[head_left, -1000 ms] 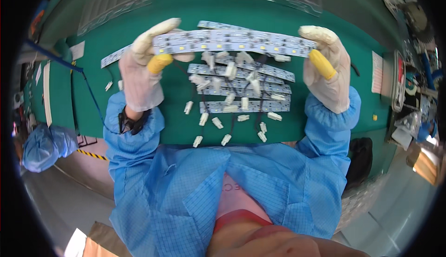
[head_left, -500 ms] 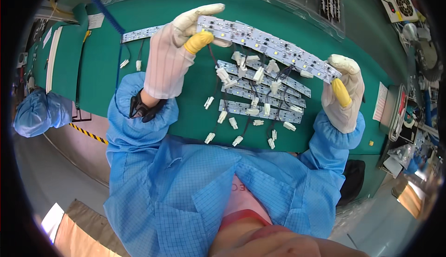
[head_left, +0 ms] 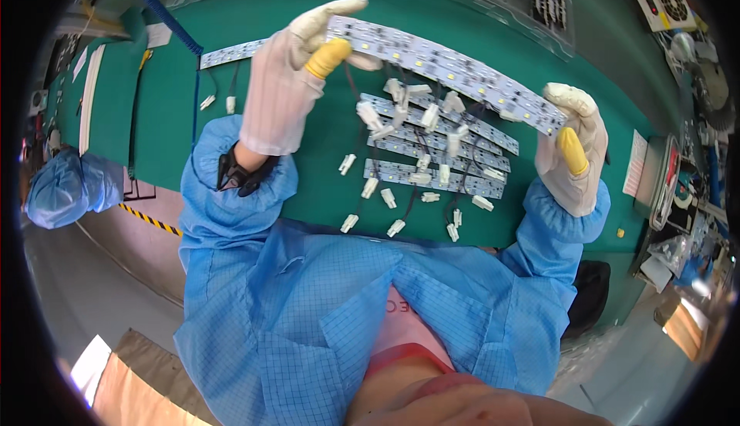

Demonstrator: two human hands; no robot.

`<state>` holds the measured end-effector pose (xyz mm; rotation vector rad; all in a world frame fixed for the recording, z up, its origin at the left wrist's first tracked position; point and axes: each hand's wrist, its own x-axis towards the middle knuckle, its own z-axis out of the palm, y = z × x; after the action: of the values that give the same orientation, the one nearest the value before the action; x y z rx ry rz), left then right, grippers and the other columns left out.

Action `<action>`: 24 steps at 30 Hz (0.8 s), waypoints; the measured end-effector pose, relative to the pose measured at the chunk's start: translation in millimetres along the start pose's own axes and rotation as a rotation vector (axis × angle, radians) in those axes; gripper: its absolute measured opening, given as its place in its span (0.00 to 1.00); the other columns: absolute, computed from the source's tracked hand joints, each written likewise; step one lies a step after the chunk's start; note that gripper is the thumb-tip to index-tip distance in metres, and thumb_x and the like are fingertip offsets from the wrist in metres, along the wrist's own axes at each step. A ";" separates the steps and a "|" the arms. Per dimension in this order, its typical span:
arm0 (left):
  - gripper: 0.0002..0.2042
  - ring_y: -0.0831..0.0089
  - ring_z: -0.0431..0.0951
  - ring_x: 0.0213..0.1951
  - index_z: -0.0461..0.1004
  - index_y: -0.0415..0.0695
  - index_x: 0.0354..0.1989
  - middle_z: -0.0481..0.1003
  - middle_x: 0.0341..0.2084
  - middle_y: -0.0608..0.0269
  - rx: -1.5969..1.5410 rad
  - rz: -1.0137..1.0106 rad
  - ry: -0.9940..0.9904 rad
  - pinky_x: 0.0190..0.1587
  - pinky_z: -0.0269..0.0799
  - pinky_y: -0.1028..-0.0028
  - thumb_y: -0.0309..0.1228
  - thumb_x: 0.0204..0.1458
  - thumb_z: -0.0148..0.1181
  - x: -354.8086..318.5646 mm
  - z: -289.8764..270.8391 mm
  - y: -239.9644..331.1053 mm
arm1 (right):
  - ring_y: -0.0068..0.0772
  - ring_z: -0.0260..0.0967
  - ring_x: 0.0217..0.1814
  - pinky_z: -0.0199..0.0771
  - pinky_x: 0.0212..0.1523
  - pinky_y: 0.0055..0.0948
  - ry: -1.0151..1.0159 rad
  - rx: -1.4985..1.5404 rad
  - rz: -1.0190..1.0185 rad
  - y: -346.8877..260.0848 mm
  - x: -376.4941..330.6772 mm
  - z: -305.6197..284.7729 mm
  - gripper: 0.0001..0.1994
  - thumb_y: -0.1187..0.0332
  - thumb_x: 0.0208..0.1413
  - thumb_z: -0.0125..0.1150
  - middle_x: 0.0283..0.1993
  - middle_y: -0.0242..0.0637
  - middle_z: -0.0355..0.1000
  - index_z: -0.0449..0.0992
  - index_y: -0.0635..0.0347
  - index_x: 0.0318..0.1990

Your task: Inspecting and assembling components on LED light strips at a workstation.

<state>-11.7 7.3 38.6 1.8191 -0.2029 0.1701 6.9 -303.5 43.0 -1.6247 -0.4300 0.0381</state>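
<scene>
Raised over the bench is a long white LED circuit strip (head_left: 443, 70), its face with small yellow LEDs and dark parts turned toward me. It slopes down to the right. My left hand (head_left: 312, 48), in a white glove with a yellow thumb cover, pinches its left end. At the other end my right hand (head_left: 574, 129), gloved the same way, grips it between thumb and fingers. Dark wires with white connectors hang from it. Beneath lie several more LED strips (head_left: 432, 179), stacked in rows, with many white plugs (head_left: 370, 187) on short wires around them.
Another LED strip (head_left: 231, 54) lies left on the green mat (head_left: 316, 195). A blue coiled cord (head_left: 158, 10) hangs at upper left. Clear plastic trays (head_left: 493, 10) stand at the back. A co-worker's blue sleeve (head_left: 65, 187) shows at far left; a fan unit (head_left: 669, 4) stands far right.
The held strip has moved slightly up, with both hands still at its ends. My right hand has shifted a little up. The strips on the mat stay put.
</scene>
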 end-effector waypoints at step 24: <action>0.10 0.79 0.74 0.31 0.74 0.41 0.43 0.78 0.33 0.60 0.151 0.081 0.091 0.33 0.67 0.80 0.26 0.54 0.51 -3.9 -3.8 -37.4 | 0.25 0.63 0.17 0.62 0.17 0.21 -0.048 0.329 0.201 3.0 1.4 2.4 0.23 0.50 0.54 0.56 0.21 0.37 0.68 0.69 0.64 0.41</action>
<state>-7.0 20.5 3.5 1.9494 -0.2041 0.3327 8.2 -300.9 40.1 -1.3377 -0.2788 0.2856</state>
